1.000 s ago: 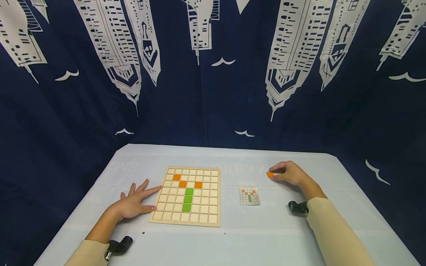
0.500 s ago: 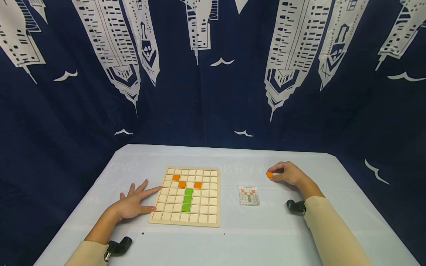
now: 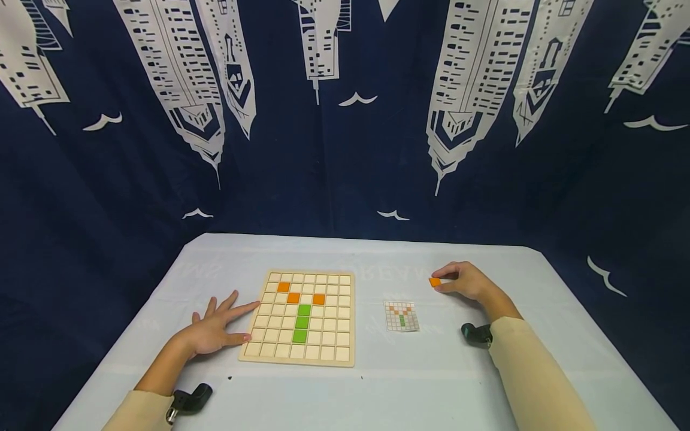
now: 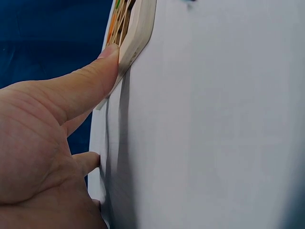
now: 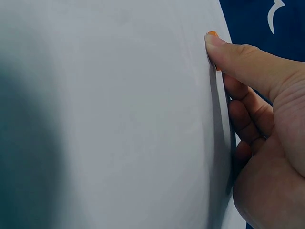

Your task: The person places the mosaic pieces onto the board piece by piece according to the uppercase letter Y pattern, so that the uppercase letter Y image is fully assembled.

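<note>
A wooden grid board (image 3: 275, 351) lies left of the middle of the table, with three orange tiles and a column of three green tiles set in its cells. At its left edge my left hand (image 3: 209, 332) is spread, thumb and index fingertip touching the rim. In the left wrist view the thumb (image 4: 90, 83) presses the board's corner (image 4: 143, 36). Right of the board lies a small pattern card (image 3: 401, 316) printed with an orange and green figure. Beyond it, my right hand (image 3: 469, 282) pinches an orange tile (image 3: 434, 282) between thumb and fingers; the thumb mostly hides it in the right wrist view.
The table (image 3: 302, 395) has a white cover. A dark blue curtain (image 3: 334, 167) with white buildings hangs behind it. Black wrist devices, one at the left sleeve (image 3: 193, 400) and one at the right sleeve (image 3: 475, 334), sit close above the table.
The whole head view has shifted slightly left. Both hands keep their poses, the left at the board and the right with the orange tile.
</note>
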Tool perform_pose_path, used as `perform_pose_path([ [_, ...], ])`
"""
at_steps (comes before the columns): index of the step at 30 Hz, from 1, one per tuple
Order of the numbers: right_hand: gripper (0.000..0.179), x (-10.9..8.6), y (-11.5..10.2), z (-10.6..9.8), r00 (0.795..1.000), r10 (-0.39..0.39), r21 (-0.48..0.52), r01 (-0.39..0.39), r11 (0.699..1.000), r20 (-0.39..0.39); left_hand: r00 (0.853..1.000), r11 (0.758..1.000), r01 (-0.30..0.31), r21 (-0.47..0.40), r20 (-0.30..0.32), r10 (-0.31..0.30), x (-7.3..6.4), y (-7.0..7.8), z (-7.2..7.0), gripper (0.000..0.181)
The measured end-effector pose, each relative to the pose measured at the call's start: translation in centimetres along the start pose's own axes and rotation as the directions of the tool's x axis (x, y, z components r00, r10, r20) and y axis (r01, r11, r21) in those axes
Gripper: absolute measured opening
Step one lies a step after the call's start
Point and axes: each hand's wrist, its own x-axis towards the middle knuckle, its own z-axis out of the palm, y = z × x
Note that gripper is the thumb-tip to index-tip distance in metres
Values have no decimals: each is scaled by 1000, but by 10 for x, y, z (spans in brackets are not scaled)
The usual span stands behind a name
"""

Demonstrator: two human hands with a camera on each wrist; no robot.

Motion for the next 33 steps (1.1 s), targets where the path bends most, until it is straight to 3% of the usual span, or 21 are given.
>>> perform_pose_path([
  [24,34,-2,-2,5,997,75,4,-75,997,-5,1000,1000,-7,20,-4,7,-2,1,-1,84],
  [33,32,-6,-5,5,998,58,-28,-59,998,-27,1000,1000,-9,-4,-1,9,0,0,-1,86],
])
